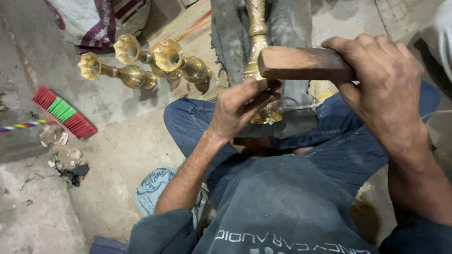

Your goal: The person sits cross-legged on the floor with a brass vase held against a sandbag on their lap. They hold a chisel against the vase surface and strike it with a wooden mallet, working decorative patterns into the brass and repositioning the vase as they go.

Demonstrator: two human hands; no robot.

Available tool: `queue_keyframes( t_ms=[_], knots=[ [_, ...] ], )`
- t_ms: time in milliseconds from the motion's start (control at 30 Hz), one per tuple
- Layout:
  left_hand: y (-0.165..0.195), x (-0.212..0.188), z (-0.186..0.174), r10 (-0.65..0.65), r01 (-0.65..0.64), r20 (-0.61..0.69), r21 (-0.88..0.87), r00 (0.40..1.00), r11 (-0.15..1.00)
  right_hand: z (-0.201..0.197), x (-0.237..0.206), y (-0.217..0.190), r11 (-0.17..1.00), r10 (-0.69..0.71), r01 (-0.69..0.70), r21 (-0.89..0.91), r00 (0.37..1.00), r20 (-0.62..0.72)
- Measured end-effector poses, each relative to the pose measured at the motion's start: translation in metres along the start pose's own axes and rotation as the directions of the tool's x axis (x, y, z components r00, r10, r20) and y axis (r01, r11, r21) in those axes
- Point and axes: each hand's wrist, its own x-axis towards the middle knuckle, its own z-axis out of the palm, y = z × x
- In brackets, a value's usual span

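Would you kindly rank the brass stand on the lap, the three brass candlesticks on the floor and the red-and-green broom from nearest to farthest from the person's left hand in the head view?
1. Brass stand: under the left hand, touching it.
2. Brass candlesticks: up and left, on the floor.
3. Red-and-green broom: far left, on the concrete.

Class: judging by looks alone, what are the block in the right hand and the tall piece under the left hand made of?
Block in the right hand: apparently wood, matt brown, darkened by wear. Tall piece under the left hand: probably brass, judging by its shiny yellow-gold surface.
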Motion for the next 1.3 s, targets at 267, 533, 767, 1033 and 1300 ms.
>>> queue_keyframes(
  t_ms=[267, 533, 767, 1033, 1300],
  knots=[
    [0.006, 0.011, -0.006, 0.070, -0.071, 0.039, 0.016, 0.997, 0.997, 0.007, -0.025, 0.019, 0.985, 0.011, -0.017, -0.172, 0.999, -0.032],
    [0.009, 0.012, -0.010, 0.108, -0.115, 0.124, 0.056, 0.986, 0.992, 0.015, -0.029, 0.022, 0.914, 0.322, -0.311, 0.262, 0.947, 0.002],
    [0.009, 0.013, -0.007, 0.069, -0.071, 0.140, 0.008, 0.988, 0.997, 0.007, -0.008, 0.007, 0.968, 0.118, -0.081, 0.239, 0.982, -0.145],
    [0.013, 0.011, -0.006, 0.039, -0.041, 0.045, 0.032, 0.998, 0.999, -0.009, -0.005, 0.003, 0.977, 0.093, -0.089, 0.193, 0.995, -0.016],
    [0.013, -0.001, 0.004, -0.050, 0.053, -0.078, 0.037, 0.996, 0.998, -0.017, 0.011, -0.004, 0.774, 0.390, -0.428, 0.466, 0.903, 0.181]
  ],
)
